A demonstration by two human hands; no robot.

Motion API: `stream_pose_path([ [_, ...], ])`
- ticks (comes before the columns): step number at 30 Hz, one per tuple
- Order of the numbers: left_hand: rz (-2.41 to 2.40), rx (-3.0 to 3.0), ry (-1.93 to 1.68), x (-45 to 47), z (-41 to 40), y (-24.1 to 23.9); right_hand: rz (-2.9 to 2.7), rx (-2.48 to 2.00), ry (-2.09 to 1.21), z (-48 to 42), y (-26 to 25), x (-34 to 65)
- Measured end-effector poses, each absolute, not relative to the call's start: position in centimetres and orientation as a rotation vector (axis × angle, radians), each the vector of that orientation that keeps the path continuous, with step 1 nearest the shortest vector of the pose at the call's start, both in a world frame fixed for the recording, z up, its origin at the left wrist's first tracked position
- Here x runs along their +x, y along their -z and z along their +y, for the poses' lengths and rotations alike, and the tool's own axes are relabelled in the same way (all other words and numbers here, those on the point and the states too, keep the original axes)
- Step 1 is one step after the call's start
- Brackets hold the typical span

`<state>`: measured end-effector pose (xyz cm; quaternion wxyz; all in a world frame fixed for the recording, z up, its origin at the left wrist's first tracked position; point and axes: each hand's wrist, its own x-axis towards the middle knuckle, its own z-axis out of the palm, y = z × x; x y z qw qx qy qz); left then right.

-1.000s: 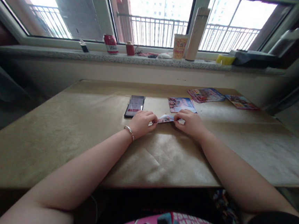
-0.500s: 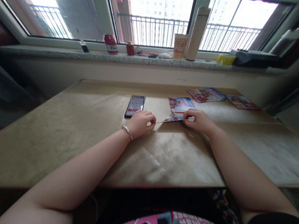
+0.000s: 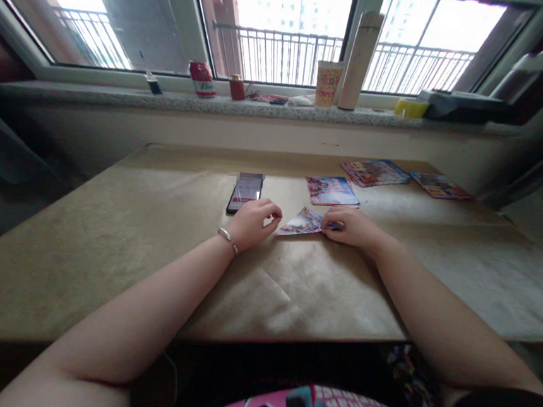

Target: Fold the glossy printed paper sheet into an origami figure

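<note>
A sheet of colourfully printed paper (image 3: pixel 302 221), folded to a triangular shape, lies between my hands just above the tabletop. My right hand (image 3: pixel 352 228) pinches its right corner between thumb and fingers. At the sheet's left tip, my left hand (image 3: pixel 254 223) has its thumb and forefinger curled together on or against the corner; the exact contact is hard to see. Just behind the folded sheet lies a stack of similar printed sheets (image 3: pixel 332 191). A phone (image 3: pixel 245 193) with a lit screen rests beyond my left hand.
Two more piles of printed paper lie at the back right, a larger pile (image 3: pixel 376 173) and a smaller pile (image 3: pixel 441 185). The windowsill (image 3: pixel 261 109) holds a red can (image 3: pixel 201 79), a paper cup (image 3: pixel 328 84), a tall tube (image 3: pixel 361 62) and a yellow sponge-like block (image 3: pixel 410 108).
Both hands have brought the folded paper nearer to me and slightly left, off the stack's front edge. More of its printed face now shows.
</note>
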<state>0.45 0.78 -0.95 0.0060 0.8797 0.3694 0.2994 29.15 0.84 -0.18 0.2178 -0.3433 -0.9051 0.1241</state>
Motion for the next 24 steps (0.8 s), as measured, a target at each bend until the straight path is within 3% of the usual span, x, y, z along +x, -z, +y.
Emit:
stream_pose_path([
  [9,1.14,2.828,-0.729,0.2,0.9,1.5,-2.496,-0.702,-0.44,1.1,0.9,28.1],
  [17,1.162,2.853,-0.431,0.3,0.7,1.7,-2.459,-0.911,-0.28,1.5,1.5,28.3],
  [24,1.124,2.846,-0.412,0.4,0.4,1.1,-2.457,-1.125,-0.162,1.4,1.7,28.2],
])
